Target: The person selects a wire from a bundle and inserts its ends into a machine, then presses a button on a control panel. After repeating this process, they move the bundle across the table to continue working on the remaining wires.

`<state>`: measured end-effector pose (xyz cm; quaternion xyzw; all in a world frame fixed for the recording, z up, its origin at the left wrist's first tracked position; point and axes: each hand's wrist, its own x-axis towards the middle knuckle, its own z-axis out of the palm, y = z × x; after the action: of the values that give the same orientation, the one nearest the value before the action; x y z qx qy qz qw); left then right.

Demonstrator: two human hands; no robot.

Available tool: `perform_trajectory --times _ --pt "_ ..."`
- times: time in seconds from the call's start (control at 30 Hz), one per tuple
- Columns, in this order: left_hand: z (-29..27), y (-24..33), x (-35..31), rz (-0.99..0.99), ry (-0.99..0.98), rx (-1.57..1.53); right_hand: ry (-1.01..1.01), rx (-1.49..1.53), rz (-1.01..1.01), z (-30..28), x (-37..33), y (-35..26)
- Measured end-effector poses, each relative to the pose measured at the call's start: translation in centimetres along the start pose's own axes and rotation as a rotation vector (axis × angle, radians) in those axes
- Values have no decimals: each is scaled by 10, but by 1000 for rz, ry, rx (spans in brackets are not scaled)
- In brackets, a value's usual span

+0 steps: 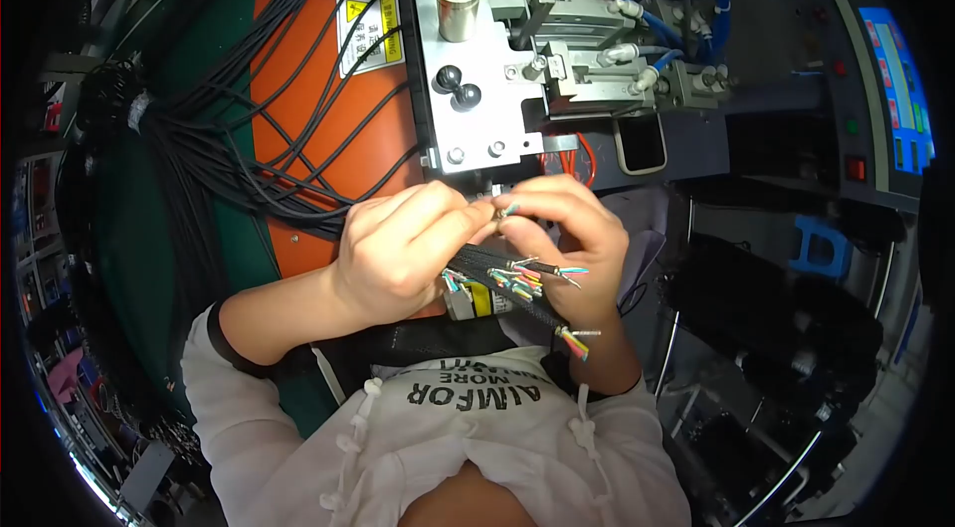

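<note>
My left hand [403,239] is closed, its thumb and forefinger pinching a black cable near its stripped end. At the tip, thin coloured wires [510,211] show between the fingers of my right hand [577,234], which is also closed in a pinch. Both hands meet just in front of the machine's metal block. Below my left palm a bunch of black braided cables [487,263] sticks out to the right. Their stripped ends show red, yellow, green, blue and white wires [522,280]. One cable end [574,343] hangs lower than the others. My fingers hide most of the pinched cable.
A metal fixture [497,94] with pneumatic cylinders [597,30] stands directly ahead. Many black cables [249,149] run left over an orange panel [298,25] to a tied bundle [137,111]. At right are a control screen [895,89] and a blue stool [822,247].
</note>
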<state>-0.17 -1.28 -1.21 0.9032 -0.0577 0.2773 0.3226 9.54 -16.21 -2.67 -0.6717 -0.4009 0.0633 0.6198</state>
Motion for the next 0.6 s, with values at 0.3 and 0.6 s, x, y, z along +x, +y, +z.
perform_trajectory --times 0.3,0.6 --pt "5 -2 4 72 22 33 14 -62 -16 -8 1 -1" --pt "-4 -1 0 42 65 -6 128 547 310 14 0 -5"
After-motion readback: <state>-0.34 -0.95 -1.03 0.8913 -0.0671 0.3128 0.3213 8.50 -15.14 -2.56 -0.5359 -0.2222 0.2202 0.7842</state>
